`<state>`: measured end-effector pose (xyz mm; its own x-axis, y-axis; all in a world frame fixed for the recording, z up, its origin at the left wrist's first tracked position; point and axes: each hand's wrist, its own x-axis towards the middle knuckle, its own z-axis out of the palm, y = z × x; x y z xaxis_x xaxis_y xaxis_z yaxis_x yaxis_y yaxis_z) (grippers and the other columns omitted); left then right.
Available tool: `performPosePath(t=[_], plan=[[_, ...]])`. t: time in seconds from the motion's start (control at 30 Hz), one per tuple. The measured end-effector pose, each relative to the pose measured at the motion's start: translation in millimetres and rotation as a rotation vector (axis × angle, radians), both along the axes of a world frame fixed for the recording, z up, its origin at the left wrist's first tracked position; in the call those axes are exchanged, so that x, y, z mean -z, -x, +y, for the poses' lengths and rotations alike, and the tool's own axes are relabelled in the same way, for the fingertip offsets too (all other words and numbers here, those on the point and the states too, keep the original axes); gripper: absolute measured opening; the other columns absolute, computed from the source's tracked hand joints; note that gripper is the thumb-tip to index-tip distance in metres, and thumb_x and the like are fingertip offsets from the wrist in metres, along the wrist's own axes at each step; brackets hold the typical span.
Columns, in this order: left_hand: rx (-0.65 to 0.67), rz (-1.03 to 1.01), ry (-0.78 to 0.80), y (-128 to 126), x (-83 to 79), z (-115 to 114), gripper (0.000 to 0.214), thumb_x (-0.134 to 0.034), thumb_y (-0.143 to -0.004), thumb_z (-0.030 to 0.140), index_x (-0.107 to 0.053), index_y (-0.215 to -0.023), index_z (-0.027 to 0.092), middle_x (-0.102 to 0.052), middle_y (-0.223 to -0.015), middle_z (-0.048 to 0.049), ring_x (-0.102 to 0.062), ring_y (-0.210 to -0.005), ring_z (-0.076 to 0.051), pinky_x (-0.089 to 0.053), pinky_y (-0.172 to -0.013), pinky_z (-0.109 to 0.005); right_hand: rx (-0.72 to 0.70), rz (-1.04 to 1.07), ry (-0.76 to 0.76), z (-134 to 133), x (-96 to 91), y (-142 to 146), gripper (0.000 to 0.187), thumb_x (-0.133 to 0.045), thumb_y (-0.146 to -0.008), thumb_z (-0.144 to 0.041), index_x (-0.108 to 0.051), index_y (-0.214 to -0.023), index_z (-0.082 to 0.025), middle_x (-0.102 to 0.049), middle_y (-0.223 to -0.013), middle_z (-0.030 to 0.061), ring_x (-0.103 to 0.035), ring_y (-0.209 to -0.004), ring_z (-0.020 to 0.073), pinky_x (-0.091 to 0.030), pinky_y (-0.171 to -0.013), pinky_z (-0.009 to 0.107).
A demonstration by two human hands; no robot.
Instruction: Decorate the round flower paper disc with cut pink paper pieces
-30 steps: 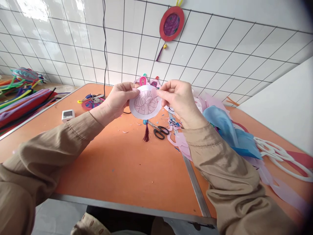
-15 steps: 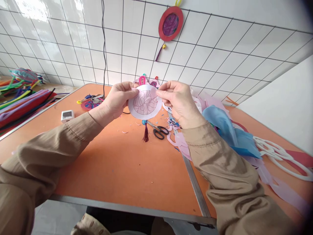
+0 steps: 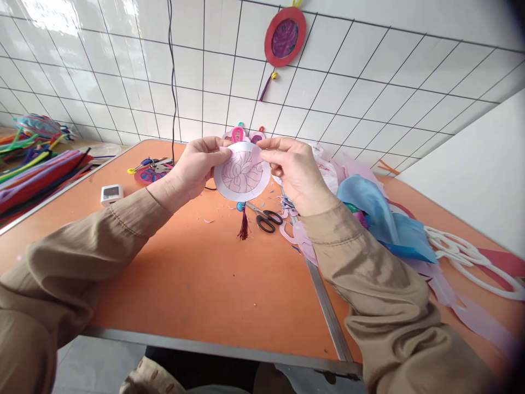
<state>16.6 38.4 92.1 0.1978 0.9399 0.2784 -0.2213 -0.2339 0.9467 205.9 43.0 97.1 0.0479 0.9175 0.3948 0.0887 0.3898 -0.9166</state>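
Between my two hands hangs a round paper ornament (image 3: 241, 172) with a white ring and a line-drawn flower on its pale pink middle. My left hand (image 3: 200, 164) pinches its upper left edge between thumb and fingers. At the upper right edge, my right hand (image 3: 289, 167) pinches it the same way. Below the disc show a blue bead (image 3: 240, 206) and a dark red tassel (image 3: 244, 225). Black-handled scissors (image 3: 268, 220) lie on the table just behind and to the right, their blades partly hidden.
Paper scraps (image 3: 301, 238) and blue fabric (image 3: 369, 210) lie on the orange table (image 3: 197, 290) at right, near white cord (image 3: 463, 254). Keys (image 3: 162, 166), a small white device (image 3: 111, 193) and pipe cleaners (image 3: 41, 180) are at left. A red round ornament (image 3: 268, 37) hangs on the tiled wall.
Both hands keep their pinch on the paper ornament, which stays almost in place. The whole view has shifted very slightly.
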Motion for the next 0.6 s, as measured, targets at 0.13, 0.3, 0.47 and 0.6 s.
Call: performPosePath(t=[0.13, 0.3, 0.47, 0.6], plan=[[0.021, -0.014, -0.005, 0.2, 0.4, 0.8, 0.009, -0.069, -0.074, 0.013, -0.061, -0.074, 0.017, -0.060, -0.067, 0.0002, -0.057, -0.057, -0.011, -0.046, -0.051, -0.024, 0.021, 0.060, 0.063, -3.8, -1.5, 3.8, 0.017, -0.068, -0.068, -0.007, -0.073, -0.075, -0.022, -0.060, -0.067, -0.0036, -0.037, -0.052, 0.0080, -0.029, -0.049, 0.026], [0.006, 0.002, -0.004, -0.4, -0.1, 0.2, 0.010, -0.068, -0.075, 0.013, -0.059, -0.072, 0.017, -0.061, -0.066, -0.0005, -0.057, -0.056, -0.011, -0.047, -0.052, -0.024, 0.002, 0.112, 0.114, -10.0, -4.4, 6.2, 0.013, -0.068, -0.068, -0.010, -0.073, -0.073, -0.021, -0.058, -0.066, -0.0023, -0.036, -0.054, 0.0088, -0.023, -0.048, 0.026], [0.000, -0.001, -0.002, -0.8, -0.6, 1.7, 0.008, -0.067, -0.075, 0.011, -0.060, -0.073, 0.016, -0.061, -0.067, -0.0007, -0.057, -0.055, -0.011, -0.046, -0.050, -0.023, -0.016, 0.120, 0.157, -5.6, -1.8, 4.6, 0.013, -0.070, -0.068, -0.012, -0.071, -0.075, -0.023, -0.056, -0.064, -0.0033, -0.037, -0.051, 0.0084, -0.025, -0.046, 0.027], [-0.018, 0.006, 0.026, -1.0, -1.3, 2.4, 0.007, -0.065, -0.075, 0.010, -0.061, -0.074, 0.016, -0.059, -0.066, -0.0004, -0.056, -0.054, -0.011, -0.045, -0.048, -0.023, 0.020, 0.118, 0.125, -5.2, -0.2, 7.1, 0.015, -0.070, -0.069, -0.009, -0.069, -0.075, -0.023, -0.057, -0.063, -0.0047, -0.042, -0.052, 0.0084, -0.033, -0.047, 0.025]])
